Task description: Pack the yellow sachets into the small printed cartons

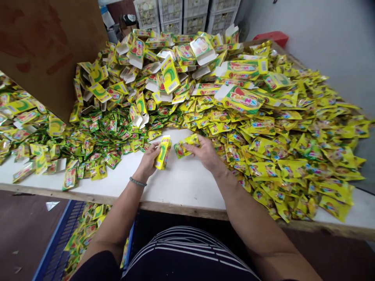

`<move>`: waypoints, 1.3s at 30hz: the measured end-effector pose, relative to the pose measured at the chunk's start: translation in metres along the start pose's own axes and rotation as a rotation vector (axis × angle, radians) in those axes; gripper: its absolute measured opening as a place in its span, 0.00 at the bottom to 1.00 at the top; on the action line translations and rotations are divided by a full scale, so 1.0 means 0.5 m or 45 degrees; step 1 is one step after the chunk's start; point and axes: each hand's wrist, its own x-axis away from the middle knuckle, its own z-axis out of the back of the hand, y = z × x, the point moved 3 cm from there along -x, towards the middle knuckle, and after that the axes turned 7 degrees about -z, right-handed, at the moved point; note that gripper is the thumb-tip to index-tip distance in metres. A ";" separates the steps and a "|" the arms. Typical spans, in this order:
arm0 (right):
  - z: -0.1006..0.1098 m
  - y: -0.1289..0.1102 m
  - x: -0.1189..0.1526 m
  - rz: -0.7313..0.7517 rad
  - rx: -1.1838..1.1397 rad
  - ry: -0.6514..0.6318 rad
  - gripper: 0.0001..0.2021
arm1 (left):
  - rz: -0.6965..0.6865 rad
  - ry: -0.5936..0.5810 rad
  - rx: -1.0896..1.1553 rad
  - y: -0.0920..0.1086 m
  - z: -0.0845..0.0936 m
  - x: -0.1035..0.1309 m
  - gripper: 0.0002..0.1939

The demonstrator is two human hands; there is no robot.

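My left hand (149,159) grips a small yellow candy box (163,154) printed with a green curve, held upright over the bare strip of table. Just to its right, my right hand (204,152) pinches candy packets (186,146), yellow and green, whose exact number I cannot make out. The box and the packets are a short gap apart. Behind my hands lies a heap of small green candy packets (114,127). Yellow candy packets (263,148) are piled to the right of my right hand.
Open and flattened candy boxes (170,74) are heaped at the back of the white table (187,187). A large cardboard box (43,47) stands at the left. Below the table edge is a blue crate (54,238) with filled packs. White crates (171,13) are stacked behind.
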 end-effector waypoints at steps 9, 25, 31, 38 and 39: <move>-0.046 -0.011 0.012 0.089 0.518 0.170 0.18 | 0.041 -0.172 -0.186 -0.022 -0.020 0.011 0.27; 0.015 0.004 -0.019 0.050 0.624 0.031 0.14 | -0.054 -0.138 -0.322 -0.012 -0.023 0.030 0.20; 0.015 0.002 -0.017 0.020 0.618 0.009 0.14 | -0.011 -0.114 -0.190 -0.023 -0.023 0.026 0.20; -0.015 0.007 -0.010 0.070 0.696 0.117 0.12 | 0.023 -0.205 -0.230 -0.022 -0.027 0.029 0.23; -0.016 0.009 -0.009 0.071 0.665 0.131 0.10 | 0.045 -0.211 -0.223 -0.023 -0.028 0.028 0.24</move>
